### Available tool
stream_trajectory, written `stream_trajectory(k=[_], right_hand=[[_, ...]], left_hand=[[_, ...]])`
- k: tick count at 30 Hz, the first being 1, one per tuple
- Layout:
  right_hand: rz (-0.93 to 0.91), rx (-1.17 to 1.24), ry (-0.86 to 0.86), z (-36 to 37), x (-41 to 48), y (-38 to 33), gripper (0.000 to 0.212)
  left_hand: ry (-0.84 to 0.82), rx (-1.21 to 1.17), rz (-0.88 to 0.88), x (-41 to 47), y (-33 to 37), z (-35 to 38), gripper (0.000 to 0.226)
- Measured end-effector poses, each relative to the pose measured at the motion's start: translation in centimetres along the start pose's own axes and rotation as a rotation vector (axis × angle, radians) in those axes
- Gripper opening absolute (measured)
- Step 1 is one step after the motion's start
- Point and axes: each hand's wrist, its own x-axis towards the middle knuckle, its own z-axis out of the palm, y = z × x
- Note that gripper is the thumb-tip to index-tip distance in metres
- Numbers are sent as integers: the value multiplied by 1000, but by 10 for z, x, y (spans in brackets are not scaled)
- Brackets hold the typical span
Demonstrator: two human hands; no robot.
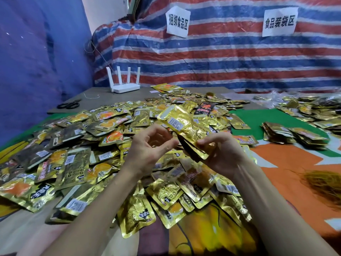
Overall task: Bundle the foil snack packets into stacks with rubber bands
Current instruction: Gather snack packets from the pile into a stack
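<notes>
Head view: packet stack (185, 127) pinched between right fingers (212, 141).

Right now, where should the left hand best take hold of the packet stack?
Probably grip the free upper half of the packet stack, coming from the left. The right hand pinches only its lower end, so the upper part sticks up and away, uncovered, and the left hand holds nothing beside it.
</notes>
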Motion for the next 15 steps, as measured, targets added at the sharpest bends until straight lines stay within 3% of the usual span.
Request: stream_trajectory(k=[2,5,7,11,15], right_hand=[[-5,87,61,-10,-4,-6,15],[-27,215,139,-33,-11,-18,39],[-77,243,206,-51,-15,-28,35],[-136,10,448,-94,-18,-52,11],[-184,-259,791,-147,-21,-88,13]], left_hand=[[-22,25,-44,-1,-2,0,23],[-21,30,-60,0,-2,1,19],[-32,44,-59,0,-2,1,21],[-82,88,-82,-2,-3,2,27],[-111,104,-87,-2,-5,4,26]])
